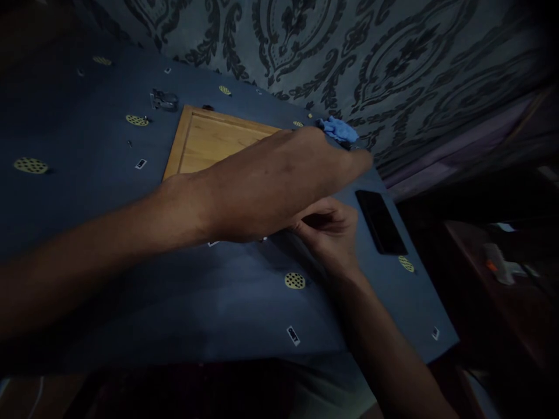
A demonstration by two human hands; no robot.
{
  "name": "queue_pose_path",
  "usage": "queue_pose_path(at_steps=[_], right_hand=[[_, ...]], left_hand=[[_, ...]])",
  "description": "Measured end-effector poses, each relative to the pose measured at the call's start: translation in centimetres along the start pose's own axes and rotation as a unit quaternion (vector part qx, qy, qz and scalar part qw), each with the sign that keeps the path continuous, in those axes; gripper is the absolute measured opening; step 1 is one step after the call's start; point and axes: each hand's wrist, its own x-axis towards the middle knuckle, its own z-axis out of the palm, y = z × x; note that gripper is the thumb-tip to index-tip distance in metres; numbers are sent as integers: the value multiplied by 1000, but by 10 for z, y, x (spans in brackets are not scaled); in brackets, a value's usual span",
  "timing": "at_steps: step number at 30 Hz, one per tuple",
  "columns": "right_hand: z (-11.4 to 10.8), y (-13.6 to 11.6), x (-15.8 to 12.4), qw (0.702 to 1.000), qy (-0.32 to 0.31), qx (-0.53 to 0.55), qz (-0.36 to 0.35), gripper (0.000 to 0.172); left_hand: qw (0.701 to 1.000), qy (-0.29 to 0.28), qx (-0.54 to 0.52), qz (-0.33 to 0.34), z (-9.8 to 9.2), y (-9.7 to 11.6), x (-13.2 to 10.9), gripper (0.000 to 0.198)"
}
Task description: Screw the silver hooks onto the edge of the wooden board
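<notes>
My left hand (279,180) reaches across from the left, its back toward me. It is closed, with its fingers curled down and mostly hidden. Just below it, my right hand (329,233) is closed too, fingers bent and thumb pressed in. The two hands meet, and whatever they hold between them is hidden behind my left hand. Under and behind my left hand lies a wooden board (218,139) with a raised rim, partly covered. A tiny shiny bit shows below the left hand, too small to name.
A blue patterned cloth (244,308) covers the table. A dark phone (381,222) lies to the right. Crumpled blue cloth (339,129) sits at the back by the patterned wall. A small metal clamp-like object (164,100) and a tiny screw-like piece (129,143) lie left of the board.
</notes>
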Motion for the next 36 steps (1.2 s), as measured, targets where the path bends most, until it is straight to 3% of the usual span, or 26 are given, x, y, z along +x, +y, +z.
queue_pose_path(at_steps=[20,24,30,36], right_hand=[[0,1,1,1000,13,-16,-15,32],[0,3,-1,999,21,-33,-10,33],[-2,7,-3,998,17,-51,-26,31],[-5,7,-5,995,36,-87,-28,32]], left_hand=[[1000,-21,-22,-4,-1,3,0,22],[1000,-20,-8,-13,-1,5,0,18],[999,-2,-48,25,-4,4,-3,8],[1000,-14,-11,11,-5,6,-2,23]])
